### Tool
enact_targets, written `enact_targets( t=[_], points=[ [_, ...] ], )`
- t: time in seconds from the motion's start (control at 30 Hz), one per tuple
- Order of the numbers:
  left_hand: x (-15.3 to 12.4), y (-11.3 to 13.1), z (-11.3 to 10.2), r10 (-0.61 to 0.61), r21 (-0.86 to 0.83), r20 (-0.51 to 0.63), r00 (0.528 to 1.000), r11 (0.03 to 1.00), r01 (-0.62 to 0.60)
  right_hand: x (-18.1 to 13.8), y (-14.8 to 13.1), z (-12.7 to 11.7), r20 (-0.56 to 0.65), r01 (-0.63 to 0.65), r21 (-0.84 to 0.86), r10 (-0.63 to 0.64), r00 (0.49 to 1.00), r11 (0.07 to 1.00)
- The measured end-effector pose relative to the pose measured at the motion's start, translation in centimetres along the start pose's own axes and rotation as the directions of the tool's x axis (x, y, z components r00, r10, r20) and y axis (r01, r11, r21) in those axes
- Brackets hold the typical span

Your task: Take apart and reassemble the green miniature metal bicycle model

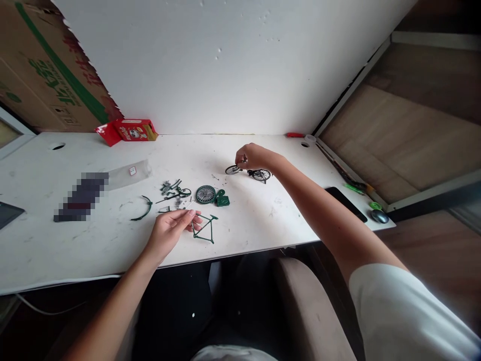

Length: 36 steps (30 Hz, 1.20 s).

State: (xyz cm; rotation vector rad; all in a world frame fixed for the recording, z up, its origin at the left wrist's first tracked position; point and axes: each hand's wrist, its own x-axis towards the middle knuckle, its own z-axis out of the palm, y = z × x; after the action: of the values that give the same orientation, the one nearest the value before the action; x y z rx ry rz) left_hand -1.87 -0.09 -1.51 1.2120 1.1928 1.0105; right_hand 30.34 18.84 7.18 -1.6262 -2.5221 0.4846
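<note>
Between the thumb and fingers of my left hand (pixel 175 225) is a small green model bicycle frame (pixel 204 231), held just above the front of the white table. Farther back, my right hand (pixel 250 155) grips a dark assembled model bicycle (pixel 260 174) near its handlebar; the fingers hide that part. Between the hands lie a loose spoked wheel (pixel 206 194) and a green box-shaped part (pixel 222 200). Several small green and black parts (pixel 171 188) are scattered behind my left hand. A curved green strip (pixel 145 213) rests to the left of them.
A clear plastic bag (pixel 128 174) and a blurred-out dark object (pixel 80 198) lie at the left. A red box (pixel 131 131) stands against the back wall. At the right are a black phone-like slab (pixel 345 203), a computer mouse (pixel 379 216) and a green tape roll (pixel 375 206).
</note>
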Motion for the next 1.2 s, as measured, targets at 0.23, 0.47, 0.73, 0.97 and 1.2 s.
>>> enact_targets(
  t=[0.23, 0.47, 0.73, 0.97, 1.2],
  points=[
    [0.2, -0.1, 0.1, -0.005, -0.014, 0.019, 1.000, 1.000, 0.005, 1.5, 0.4, -0.4, 0.025, -0.105, 0.027, 0.104, 0.994, 0.994],
    [0.3, -0.2, 0.1, 0.005, -0.027, 0.024, 1.000, 1.000, -0.004, 1.6, -0.4, -0.2, -0.008, -0.128, 0.029, 0.128, 0.992, 0.991],
    [0.5, -0.7, -0.1, 0.009, -0.039, 0.049, 0.999, 0.999, -0.007, 1.5, -0.9, -0.4, -0.002, -0.182, 0.118, 0.183, 0.983, 0.976],
    [0.5, -0.7, 0.0, 0.016, -0.041, 0.056, 0.998, 0.999, -0.013, 1.9, 0.5, -0.2, -0.033, -0.150, 0.216, 0.161, 0.986, 0.965],
    [0.5, -0.4, 0.1, 0.004, -0.065, 0.066, 0.998, 0.998, 0.001, 2.2, 2.1, 0.7, -0.110, -0.110, 0.339, 0.156, 0.982, 0.934]
  ],
)
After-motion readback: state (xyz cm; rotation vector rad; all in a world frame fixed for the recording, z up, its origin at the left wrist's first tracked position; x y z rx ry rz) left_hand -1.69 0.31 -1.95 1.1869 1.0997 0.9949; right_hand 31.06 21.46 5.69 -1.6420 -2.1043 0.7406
